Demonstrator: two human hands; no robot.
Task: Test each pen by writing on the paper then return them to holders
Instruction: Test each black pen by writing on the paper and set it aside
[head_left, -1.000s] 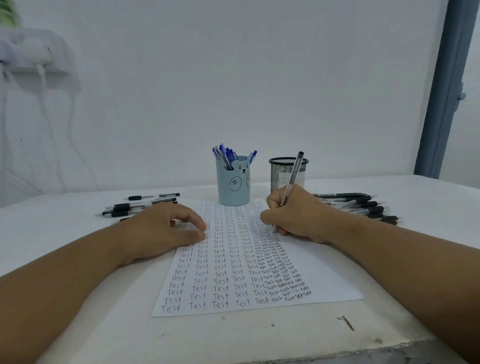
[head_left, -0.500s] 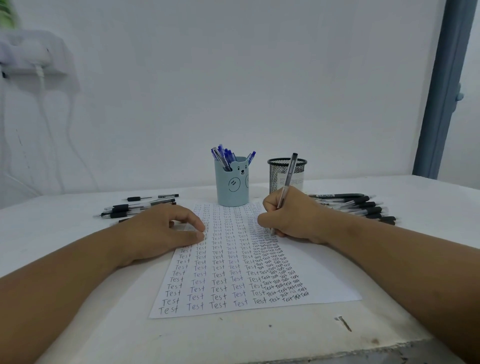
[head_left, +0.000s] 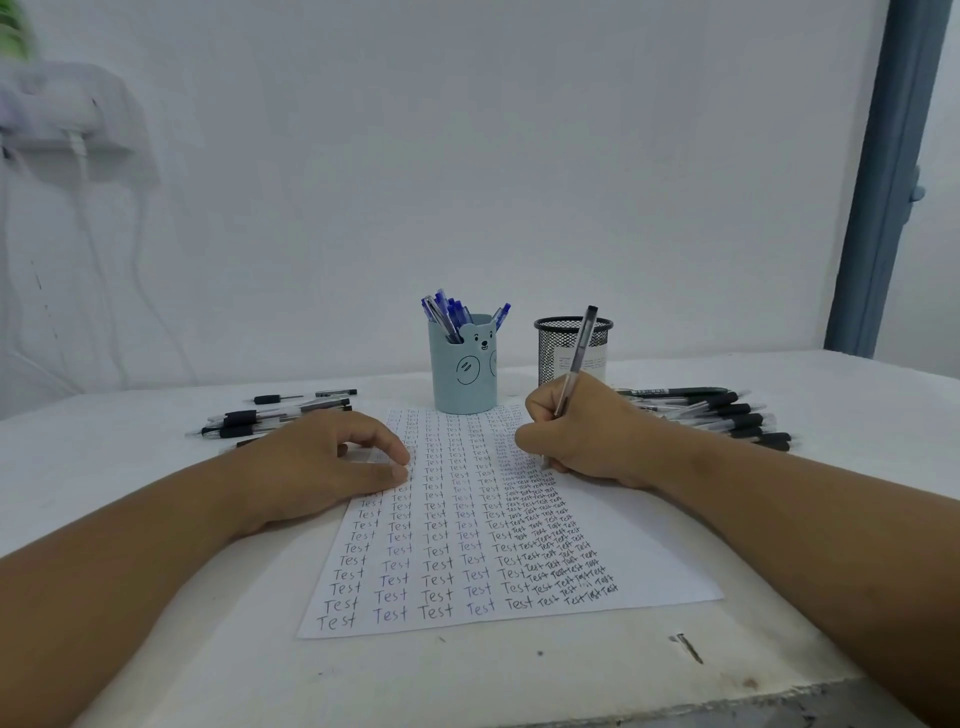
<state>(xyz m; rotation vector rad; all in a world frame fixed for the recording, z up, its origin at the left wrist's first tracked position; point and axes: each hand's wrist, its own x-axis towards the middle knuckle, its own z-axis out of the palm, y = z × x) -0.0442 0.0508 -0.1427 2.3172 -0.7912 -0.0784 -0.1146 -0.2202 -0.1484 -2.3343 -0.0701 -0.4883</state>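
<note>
Head view: a person's right hand (head_left: 582, 436) is gripping a black pen (head_left: 577, 358), its tip touching the paper (head_left: 467, 525) covered in "Test". The left hand (head_left: 332, 462) is resting fingers-relaxed on the sheet's left edge. Behind are standing a blue holder (head_left: 462, 374) and a mesh holder (head_left: 556, 348).

Plain home-like room: bare white wall (head_left: 519, 156), worn white table (head_left: 467, 680), blue door frame (head_left: 883, 182).
</note>
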